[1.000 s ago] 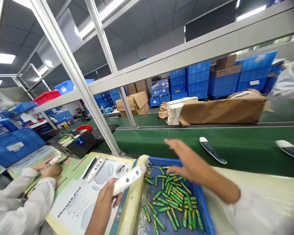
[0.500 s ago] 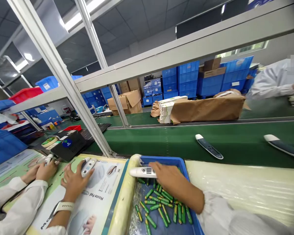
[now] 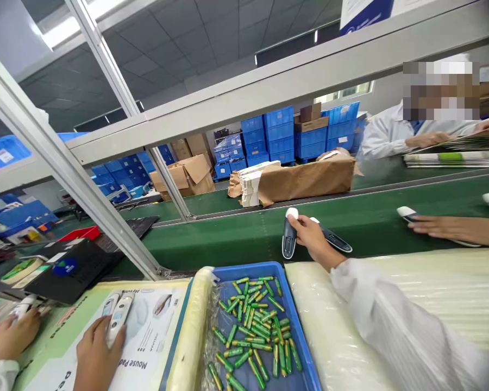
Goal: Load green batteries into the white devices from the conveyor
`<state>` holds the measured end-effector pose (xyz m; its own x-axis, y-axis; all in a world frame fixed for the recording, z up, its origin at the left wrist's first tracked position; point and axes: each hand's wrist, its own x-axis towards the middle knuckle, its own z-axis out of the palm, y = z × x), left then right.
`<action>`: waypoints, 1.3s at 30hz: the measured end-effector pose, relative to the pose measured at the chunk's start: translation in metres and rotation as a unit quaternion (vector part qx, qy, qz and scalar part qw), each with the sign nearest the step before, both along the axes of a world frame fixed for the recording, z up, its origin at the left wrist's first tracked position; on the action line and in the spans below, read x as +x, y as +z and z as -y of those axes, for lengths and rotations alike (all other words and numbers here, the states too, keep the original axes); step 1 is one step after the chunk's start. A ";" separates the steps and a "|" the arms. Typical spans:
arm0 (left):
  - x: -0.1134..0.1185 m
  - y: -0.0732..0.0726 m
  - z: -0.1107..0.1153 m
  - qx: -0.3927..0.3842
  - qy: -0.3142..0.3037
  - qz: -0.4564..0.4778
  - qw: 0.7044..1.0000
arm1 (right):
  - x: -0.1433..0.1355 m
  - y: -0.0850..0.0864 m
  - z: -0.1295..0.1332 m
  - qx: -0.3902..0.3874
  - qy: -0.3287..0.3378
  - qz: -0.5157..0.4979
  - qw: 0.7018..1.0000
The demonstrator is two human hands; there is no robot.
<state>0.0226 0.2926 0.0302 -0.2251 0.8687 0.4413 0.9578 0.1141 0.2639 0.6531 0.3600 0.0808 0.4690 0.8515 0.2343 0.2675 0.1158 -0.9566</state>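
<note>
My right hand (image 3: 313,239) pinches a handheld thermometer (image 3: 289,239) by its white end over the green belt, its dark back with a slot facing me. Just to the right a second thermometer (image 3: 334,237) lies on the belt, partly behind my fingers. My left hand (image 3: 98,347) is closed around a white thermometer (image 3: 120,316) above the printed mouse pad sheet (image 3: 146,331). Another white thermometer (image 3: 111,303) lies against its far side. Between my hands sits a blue tray (image 3: 295,315) with many loose green batteries (image 3: 250,326).
A co-worker's hand (image 3: 460,231) reaches onto a belt thermometer (image 3: 408,213) at right. Another person's hand (image 3: 14,336) is at far left. A metal post (image 3: 85,179) rises beside the tray. Across the belt (image 3: 228,239) stand a paper-wrapped stack (image 3: 305,182) and a person handling sheets (image 3: 391,130).
My right hand has moved from above the battery tray to the belt, holding a thermometer. The view has swung right. A co-worker's hand has come in at right.
</note>
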 end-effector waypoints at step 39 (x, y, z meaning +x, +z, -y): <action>0.151 0.034 0.088 -0.056 -0.008 0.147 0.987 | -0.134 0.044 0.085 0.032 0.277 0.191 0.941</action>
